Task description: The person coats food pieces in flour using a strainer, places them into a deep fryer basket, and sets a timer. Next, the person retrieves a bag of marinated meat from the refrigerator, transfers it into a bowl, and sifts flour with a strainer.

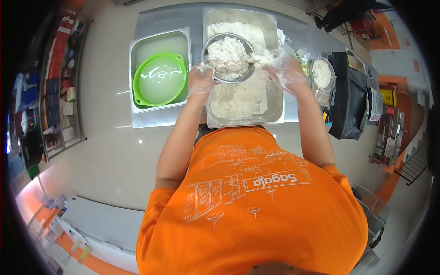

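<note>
A round metal bowl full of lumpy, flour-coated pieces is held over a deep steel tray of white flour. My left hand, in a clear plastic glove, grips the bowl's left rim. On the bowl's right side my right hand, also gloved, is blurred by motion, with a whitish coated piece at its fingertips. The exact grip of those fingers is smeared.
Left of the flour tray, a green basket sits in a steel tray of cloudy liquid. A bowl of white powder and a black-covered box stand at the right. A person in dark clothing is at the upper right.
</note>
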{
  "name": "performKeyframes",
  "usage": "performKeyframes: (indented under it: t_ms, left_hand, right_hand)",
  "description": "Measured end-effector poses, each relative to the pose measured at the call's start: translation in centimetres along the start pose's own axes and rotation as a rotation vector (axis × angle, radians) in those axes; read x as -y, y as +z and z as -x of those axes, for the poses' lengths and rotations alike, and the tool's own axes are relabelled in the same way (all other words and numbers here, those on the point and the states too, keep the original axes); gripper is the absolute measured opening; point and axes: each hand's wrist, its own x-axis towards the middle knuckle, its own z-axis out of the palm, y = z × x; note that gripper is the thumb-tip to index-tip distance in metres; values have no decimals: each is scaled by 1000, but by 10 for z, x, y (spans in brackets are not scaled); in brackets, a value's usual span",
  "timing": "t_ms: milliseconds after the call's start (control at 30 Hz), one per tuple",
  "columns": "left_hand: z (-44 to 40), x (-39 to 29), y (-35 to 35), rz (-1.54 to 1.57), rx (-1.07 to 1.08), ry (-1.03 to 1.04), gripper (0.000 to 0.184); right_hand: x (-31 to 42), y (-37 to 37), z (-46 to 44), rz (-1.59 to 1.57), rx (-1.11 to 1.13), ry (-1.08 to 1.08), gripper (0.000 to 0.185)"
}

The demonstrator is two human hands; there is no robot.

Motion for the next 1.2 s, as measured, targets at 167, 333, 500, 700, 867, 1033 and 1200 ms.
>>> performKeyframes:
  t_ms: [167, 333, 500, 700, 867, 1033, 1200]
  left_hand:
    - [-1, 3, 4, -11, 73, -56, 50]
    - [15, -12, 13, -171, -34, -23, 51]
    - [-8, -5, -8, -51, -136, 25, 53]
    - [5, -43, -29, 0, -177, 72, 44]
    - [13, -43, -30, 79, -245, 78, 38]
    - [21, -36, -31, 110, -255, 73, 33]
    - [30, -34, -28, 123, -255, 51, 33]
  right_hand:
    - [33, 39, -21, -248, -58, -35, 36]
    - [-23, 42, -29, -575, -216, 156, 37]
    - [-193, 157, -85, 456, -4, -342, 34]
    - [-137, 251, -107, 81, -176, 253, 27]
    - [-150, 280, -140, 272, -162, 88, 26]
    - [-166, 215, -148, 214, -34, 78, 29]
    - [-129, 164, -130, 177, 9, 55, 34]
